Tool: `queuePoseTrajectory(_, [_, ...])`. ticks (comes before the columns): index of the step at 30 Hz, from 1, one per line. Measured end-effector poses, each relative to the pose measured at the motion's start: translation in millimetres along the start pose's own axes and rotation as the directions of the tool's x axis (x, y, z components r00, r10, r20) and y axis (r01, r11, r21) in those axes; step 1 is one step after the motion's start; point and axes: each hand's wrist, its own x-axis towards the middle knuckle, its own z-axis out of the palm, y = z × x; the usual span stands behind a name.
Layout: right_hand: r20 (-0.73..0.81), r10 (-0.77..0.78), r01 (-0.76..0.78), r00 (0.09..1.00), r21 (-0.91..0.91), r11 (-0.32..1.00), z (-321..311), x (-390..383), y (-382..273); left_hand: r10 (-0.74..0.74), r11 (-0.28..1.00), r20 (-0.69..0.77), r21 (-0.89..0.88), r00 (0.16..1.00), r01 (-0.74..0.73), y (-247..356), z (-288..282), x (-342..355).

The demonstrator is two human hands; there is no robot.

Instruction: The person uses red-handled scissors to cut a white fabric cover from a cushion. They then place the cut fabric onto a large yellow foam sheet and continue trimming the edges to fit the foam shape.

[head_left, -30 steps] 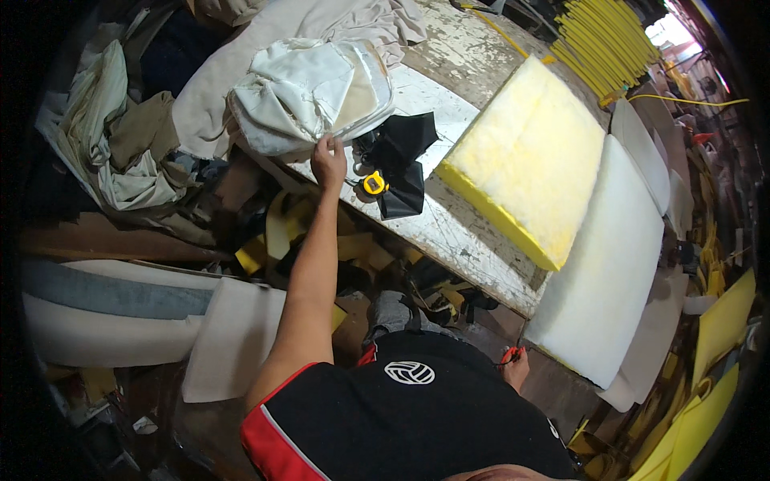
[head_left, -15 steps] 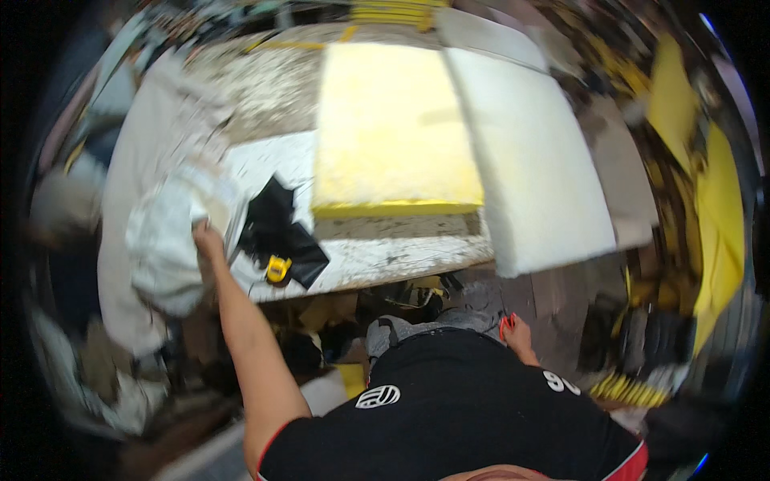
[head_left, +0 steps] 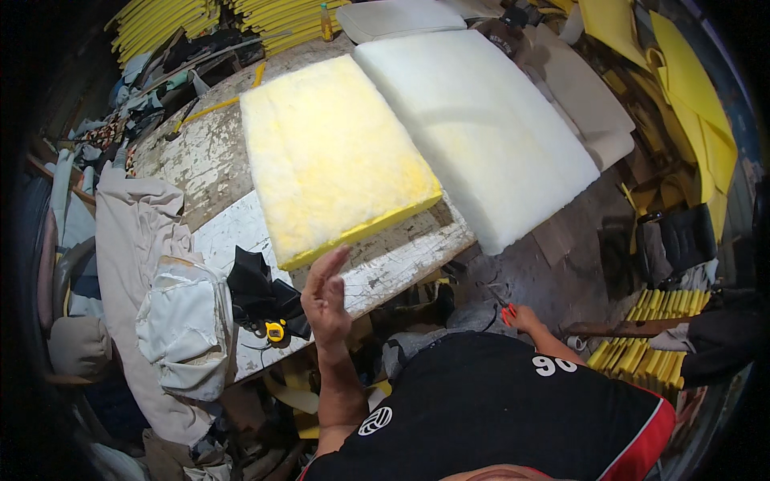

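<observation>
My left hand (head_left: 326, 303) is raised in front of the near edge of a yellow foam block (head_left: 345, 234) topped with fluffy white wadding. Its fingers are stretched and nothing is in them. Low at my right side, my right hand (head_left: 525, 319) is closed round red-handled scissors (head_left: 508, 313), their blades pointing away. A thick white wadding sheet (head_left: 489, 128) lies right of the foam, overhanging the worktable (head_left: 216, 152). Left of my left hand are a black piece of material (head_left: 255, 287), a yellow tape measure (head_left: 277, 331) and an off-white sewn cover (head_left: 186, 321).
Beige fabric (head_left: 132, 240) drapes over the table's left side. Yellow bar tools (head_left: 216, 108) lie at the far left of the table, and a bottle (head_left: 326, 22) stands at the back. Beige cushions (head_left: 589, 104) and yellow sheets (head_left: 694, 104) crowd the right. Yellow foam strips (head_left: 160, 28) are stacked behind.
My left hand has let go of the off-white cover and moved right, its fingers now extended. The view has turned, and the scissors remain in my right hand.
</observation>
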Motion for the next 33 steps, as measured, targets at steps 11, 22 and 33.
queuePoseTrajectory(11, [0.052, 0.196, -0.199, 0.979, 0.064, 0.978, 3.7, -33.8, 52.1, 0.636, 0.436, 0.160, -0.882, 0.755, -0.181, 185.9, 182.8, 10.9])
queuePoseTrajectory(22, [0.092, 0.211, -0.227, 0.973, 0.239, 0.944, 7.2, -30.4, 170.9, 0.518, 0.467, 0.139, -0.873, 0.844, -0.143, 186.6, 405.2, -60.3])
queuePoseTrajectory(33, [-0.225, 0.776, -0.523, 0.589, 0.626, 0.579, 58.8, -91.6, 422.3, 0.658, 0.494, 0.576, -0.816, 0.485, 0.298, 178.1, 585.2, -101.5])
